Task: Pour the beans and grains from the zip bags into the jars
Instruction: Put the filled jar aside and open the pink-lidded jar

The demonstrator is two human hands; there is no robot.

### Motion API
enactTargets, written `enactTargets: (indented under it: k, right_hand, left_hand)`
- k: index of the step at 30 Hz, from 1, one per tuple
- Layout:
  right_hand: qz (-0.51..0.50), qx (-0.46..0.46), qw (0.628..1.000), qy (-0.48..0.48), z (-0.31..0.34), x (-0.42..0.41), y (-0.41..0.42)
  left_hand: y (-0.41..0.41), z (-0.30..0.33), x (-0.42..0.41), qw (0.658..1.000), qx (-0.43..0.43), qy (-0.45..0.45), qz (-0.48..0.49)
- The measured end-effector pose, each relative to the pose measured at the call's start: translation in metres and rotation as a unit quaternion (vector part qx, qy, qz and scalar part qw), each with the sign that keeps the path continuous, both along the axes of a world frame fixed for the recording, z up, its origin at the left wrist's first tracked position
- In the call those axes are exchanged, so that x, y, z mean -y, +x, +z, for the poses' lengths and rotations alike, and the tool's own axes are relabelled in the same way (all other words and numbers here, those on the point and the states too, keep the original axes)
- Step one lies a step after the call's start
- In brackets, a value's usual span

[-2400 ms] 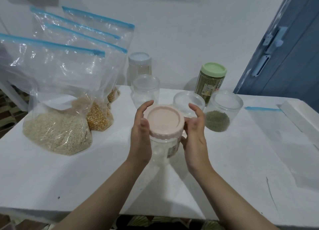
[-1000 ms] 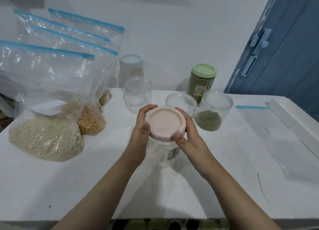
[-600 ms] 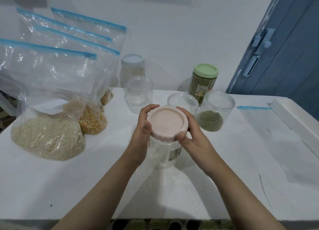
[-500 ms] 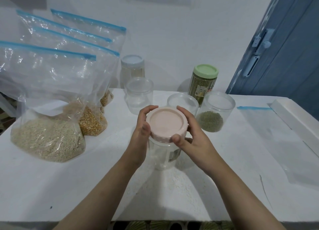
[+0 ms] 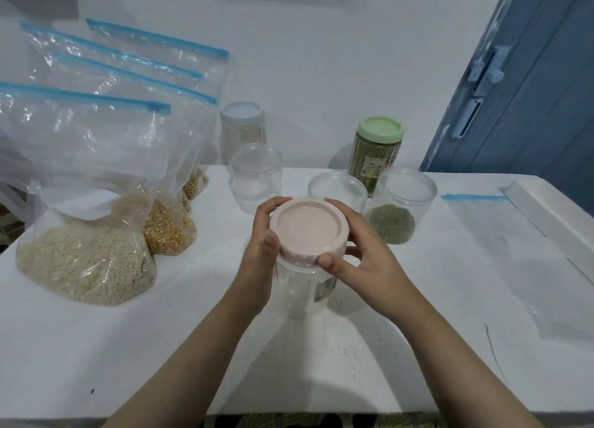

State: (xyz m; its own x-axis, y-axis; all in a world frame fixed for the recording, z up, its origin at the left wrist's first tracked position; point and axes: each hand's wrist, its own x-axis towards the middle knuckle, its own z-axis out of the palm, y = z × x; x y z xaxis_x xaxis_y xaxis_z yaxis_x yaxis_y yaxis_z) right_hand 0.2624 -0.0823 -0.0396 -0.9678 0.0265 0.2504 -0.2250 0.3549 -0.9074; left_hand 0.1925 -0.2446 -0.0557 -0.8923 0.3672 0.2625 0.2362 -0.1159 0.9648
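A clear empty jar (image 5: 305, 292) with a pink lid (image 5: 308, 230) stands mid-table. My left hand (image 5: 262, 251) grips the jar's left side just under the lid. My right hand (image 5: 360, 257) grips the pink lid, thumb at its front rim, fingers curled round the back. Several zip bags stand at the left: the nearest holds pale grain (image 5: 83, 260), the one behind it yellow corn (image 5: 167, 231). An open jar (image 5: 401, 202) at the right holds some green beans.
Behind stand an open empty jar (image 5: 255, 177), another clear empty jar (image 5: 337, 188), a blue-lidded jar (image 5: 242, 128) and a green-lidded full jar (image 5: 377, 151). A flat empty zip bag (image 5: 514, 254) lies at the right beside a white box (image 5: 553, 215). A blue door (image 5: 530, 83) is far right.
My right hand closed round the pink lid and its thumb has shifted along the front rim. The left hand stays on the jar, which has not left its spot.
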Motion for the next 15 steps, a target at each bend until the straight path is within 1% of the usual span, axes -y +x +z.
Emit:
enactTargets:
  k: [3,5,7,9,11,13,15]
  right_hand:
    - [0.008,-0.019,1.000,-0.018,0.001,-0.006,-0.001]
    - [0.013,-0.027,0.999,-0.023,0.003,-0.010,-0.004]
    - [0.013,-0.042,0.999,-0.025,0.005,-0.013,-0.006]
    - [0.014,-0.054,0.997,-0.049,0.005,-0.016,-0.008]
    - [0.016,-0.050,0.995,-0.089,0.004,-0.017,-0.008]
    - [0.013,-0.045,0.991,-0.123,0.004,-0.019,-0.007]
    - [0.002,-0.049,0.988,-0.146,0.006,-0.021,-0.006]
  left_hand:
    - [0.010,-0.001,-0.001,1.000,-0.012,0.009,-0.023]
    - [0.004,-0.002,-0.006,1.000,-0.008,0.001,-0.020]
    - [-0.001,0.000,-0.009,0.999,-0.005,-0.024,-0.032]
    - [-0.001,-0.004,-0.009,0.997,-0.018,-0.048,-0.052]
    - [0.002,0.001,-0.017,0.999,-0.008,-0.025,-0.045]
    - [0.009,-0.006,-0.023,0.999,-0.015,-0.002,-0.049]
    - [0.010,-0.010,-0.030,0.999,-0.019,-0.003,-0.039]
